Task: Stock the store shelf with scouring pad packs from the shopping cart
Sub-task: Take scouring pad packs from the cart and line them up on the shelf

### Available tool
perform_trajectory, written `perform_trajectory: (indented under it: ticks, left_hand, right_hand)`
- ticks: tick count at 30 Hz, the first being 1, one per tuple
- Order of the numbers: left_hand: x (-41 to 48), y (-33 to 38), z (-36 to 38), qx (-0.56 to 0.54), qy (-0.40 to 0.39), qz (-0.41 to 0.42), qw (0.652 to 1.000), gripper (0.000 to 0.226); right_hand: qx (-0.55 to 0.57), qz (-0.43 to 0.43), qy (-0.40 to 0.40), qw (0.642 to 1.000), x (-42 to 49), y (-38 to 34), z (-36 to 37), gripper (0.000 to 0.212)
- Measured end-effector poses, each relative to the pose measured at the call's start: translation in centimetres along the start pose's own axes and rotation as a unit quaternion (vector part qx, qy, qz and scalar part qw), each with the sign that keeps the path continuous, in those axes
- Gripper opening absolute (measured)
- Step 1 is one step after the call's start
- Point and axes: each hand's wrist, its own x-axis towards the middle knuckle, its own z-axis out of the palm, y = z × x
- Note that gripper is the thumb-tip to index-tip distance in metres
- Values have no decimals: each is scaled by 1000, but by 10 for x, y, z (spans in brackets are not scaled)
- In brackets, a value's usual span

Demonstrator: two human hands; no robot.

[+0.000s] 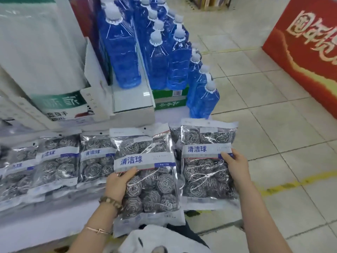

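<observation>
Near shelf (54, 225): left hand (118, 183) grips left pack (151, 189), right hand (235, 167) right pack (204, 176).

Low white shelf (54, 225) runs under & left of the fingers (128, 172) of the left hand (116, 183). Shiny pad packs (94, 157) lie flat on it in a row, just left of those fingers. Tile floor (273, 125) spreads to the right of the right hand (235, 167) fingers (227, 157). Past them, blue bottles (202, 95), a green box (170, 99) & a big red box (310, 52) sit on the floor.
</observation>
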Motion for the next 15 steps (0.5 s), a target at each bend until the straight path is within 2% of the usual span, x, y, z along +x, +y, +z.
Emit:
perform_trajectory:
  ticks: [8,12,15]
  left_hand:
    - [0,19,43,1,120,-3,993,27]
    - [11,16,43,-11,119,-41,992,11]
    - [19,16,45,-10,125,-62,990,13]
  right_hand:
    - [-44,11,-123,991,112,-2,23,16]
    - [-84,33,-162,983,137,15,44,13]
    - [-142,37,-147,978,139,34,51,14]
